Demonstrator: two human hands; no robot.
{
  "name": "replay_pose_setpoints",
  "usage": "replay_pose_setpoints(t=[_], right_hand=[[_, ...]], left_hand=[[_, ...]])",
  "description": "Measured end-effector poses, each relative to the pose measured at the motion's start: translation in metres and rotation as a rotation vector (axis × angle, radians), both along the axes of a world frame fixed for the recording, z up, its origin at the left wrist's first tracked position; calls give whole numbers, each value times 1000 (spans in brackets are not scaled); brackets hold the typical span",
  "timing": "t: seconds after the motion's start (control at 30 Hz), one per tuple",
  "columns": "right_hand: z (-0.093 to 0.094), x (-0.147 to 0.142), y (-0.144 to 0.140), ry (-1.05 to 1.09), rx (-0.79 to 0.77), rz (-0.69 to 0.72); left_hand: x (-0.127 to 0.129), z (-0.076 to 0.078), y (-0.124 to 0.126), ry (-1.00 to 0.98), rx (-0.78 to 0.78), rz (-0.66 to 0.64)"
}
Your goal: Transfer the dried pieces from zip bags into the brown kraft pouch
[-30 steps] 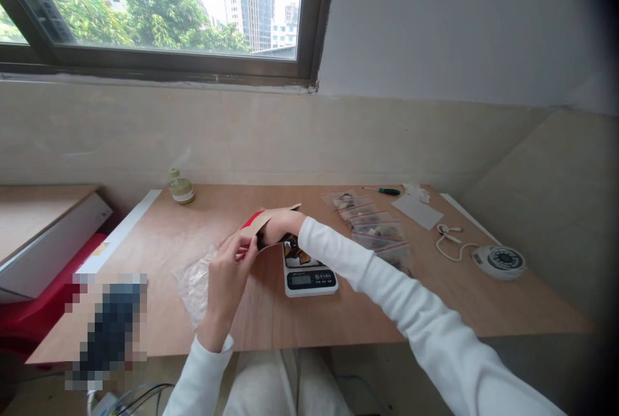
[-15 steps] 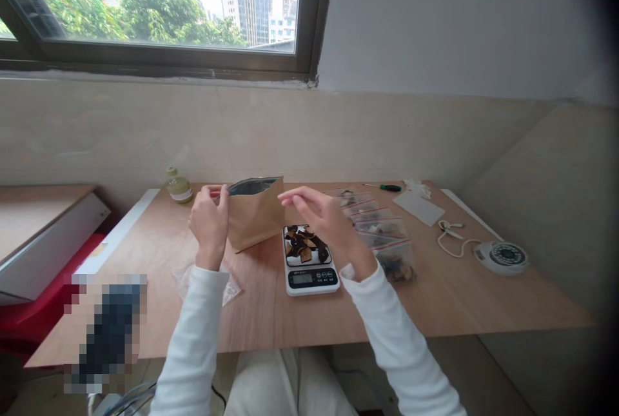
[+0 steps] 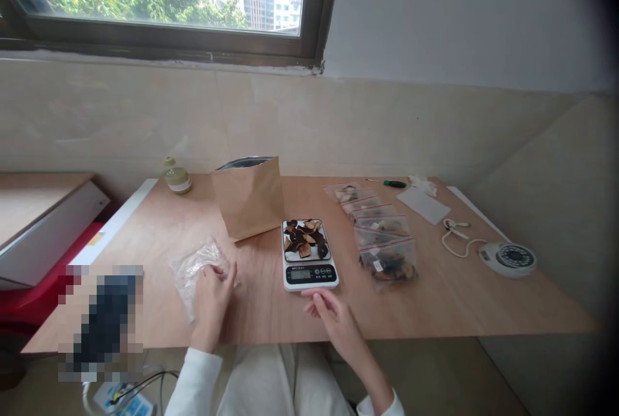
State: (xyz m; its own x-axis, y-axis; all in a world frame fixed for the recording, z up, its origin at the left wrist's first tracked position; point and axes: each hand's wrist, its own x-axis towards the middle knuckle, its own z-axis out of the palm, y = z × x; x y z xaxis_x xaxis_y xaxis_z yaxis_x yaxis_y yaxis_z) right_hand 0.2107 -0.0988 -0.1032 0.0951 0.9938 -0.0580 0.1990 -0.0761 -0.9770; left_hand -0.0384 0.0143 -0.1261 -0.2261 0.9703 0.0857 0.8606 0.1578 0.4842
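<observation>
My left hand is over the clear plastic bags lying flat on the table, its fingers curled in a pinch on them; the fingertips are partly hidden. Just in front of the white kitchen scale, my right hand hovers with nothing in it, index finger stretched out and the others loosely bent. Dark dried slices, brown with paler faces, lie on the scale's pan. Behind and left of it, a brown kraft paper bag stands upright, its mouth open and silvery inside.
Several filled zip bags overlap in a row right of the scale. Further back are a green-handled screwdriver, a white sheet and a white round corded device. A bottle stands back left; a pixelated dark object lies front left.
Both hands have come away from the kraft bag toward me. My left hand has dropped onto the clear bags; my right has moved to the scale's front edge. The view has tilted down slightly.
</observation>
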Motion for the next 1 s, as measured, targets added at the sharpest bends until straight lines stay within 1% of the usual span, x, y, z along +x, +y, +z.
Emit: replay_pose_setpoints(t=[0.1,0.2,0.23,0.27,0.3,0.37,0.43,0.47,0.5,0.57,0.63,0.67,0.73,0.8,0.83,0.93,0.97,1.0], right_hand=[[4,-28,-7,-3,-14,114],[10,-56,-5,2,39,276],[10,-64,-3,-5,72,302],[10,-72,0,-13,108,292],[8,-79,4,-19,138,245],[4,-90,15,1,161,82],[2,-96,28,53,129,-81],[2,-97,35,80,106,-129],[3,-97,42,107,85,-153],[7,-92,53,150,64,-154],[12,-85,60,163,79,-143],[14,-81,62,157,98,-144],[13,-71,64,137,140,-145],[9,-60,64,141,154,-133],[6,-54,64,148,146,-126],[1,-32,65,114,107,-97],[0,-24,66,68,122,-71],[0,-16,67,2,160,-41]], left_hand=[[8,5,8,64,-53,50],[8,7,15,20,-58,-1],[7,7,14,-7,-58,-35],[7,7,12,-30,-57,-72],[7,7,8,-57,-51,-116],[11,10,-5,-149,-14,-235],[20,17,-21,-291,50,-390],[26,22,-28,-351,58,-466],[33,27,-35,-400,58,-531],[46,37,-45,-481,41,-641],[58,45,-51,-546,54,-675],[63,47,-53,-573,68,-661],[71,49,-55,-617,106,-584],[76,51,-55,-644,168,-456],[76,53,-54,-648,215,-372],[75,61,-49,-573,406,-108],[74,64,-46,-522,463,-54],[74,67,-43,-471,508,-30]])
